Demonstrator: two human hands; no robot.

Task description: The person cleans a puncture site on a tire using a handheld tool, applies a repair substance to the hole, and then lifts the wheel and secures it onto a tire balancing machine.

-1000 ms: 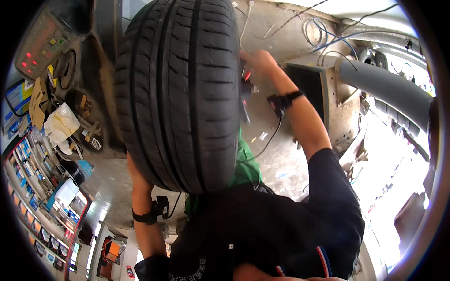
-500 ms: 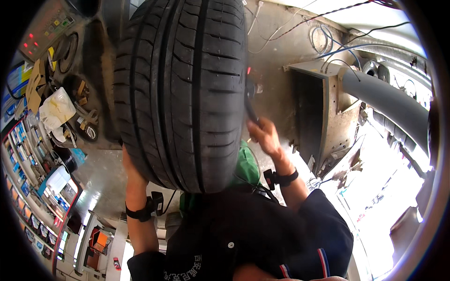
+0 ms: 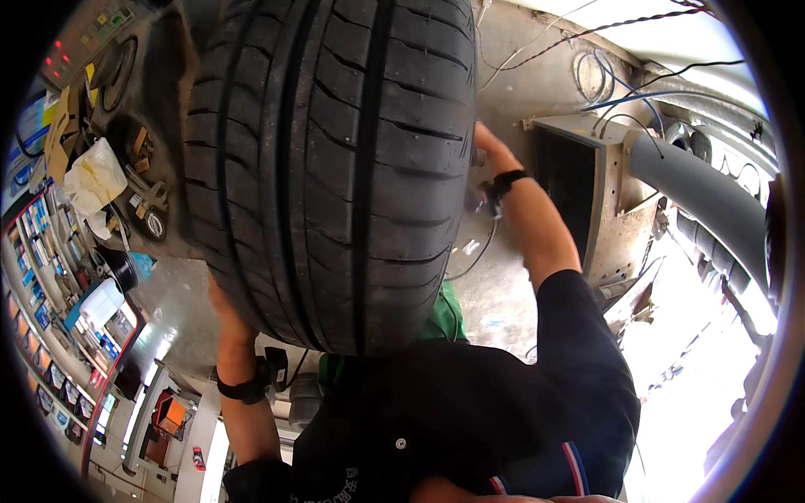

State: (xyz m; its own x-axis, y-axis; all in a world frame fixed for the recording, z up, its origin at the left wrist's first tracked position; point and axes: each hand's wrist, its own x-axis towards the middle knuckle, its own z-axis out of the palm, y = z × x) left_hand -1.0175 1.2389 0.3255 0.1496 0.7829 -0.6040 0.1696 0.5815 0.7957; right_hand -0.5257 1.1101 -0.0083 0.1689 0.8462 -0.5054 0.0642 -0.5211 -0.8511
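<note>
A large black tyre (image 3: 335,168) with a grooved tread stands upright in front of me and fills the middle of the view. My left hand (image 3: 225,306) is against its lower left side, with the fingers hidden behind the tread. On the other side, my right hand (image 3: 493,149) reaches to the right sidewall, close to a short metal shaft end (image 3: 479,158). The tyre's edge covers its fingers, so whatever they hold cannot be seen. Black straps with small devices sit on both wrists.
At left a machine top (image 3: 159,189) holds a crumpled white bag (image 3: 95,176), small weights and tools, below a panel with red lights. A grey cabinet (image 3: 570,180) with a thick grey arm (image 3: 700,189) stands at right. Cables run along the wall.
My right hand has moved up and forward, from gripping a dark handle beside the tyre to partly behind its right edge. The tyre looks slightly larger and nearer. My left hand stays at its side.
</note>
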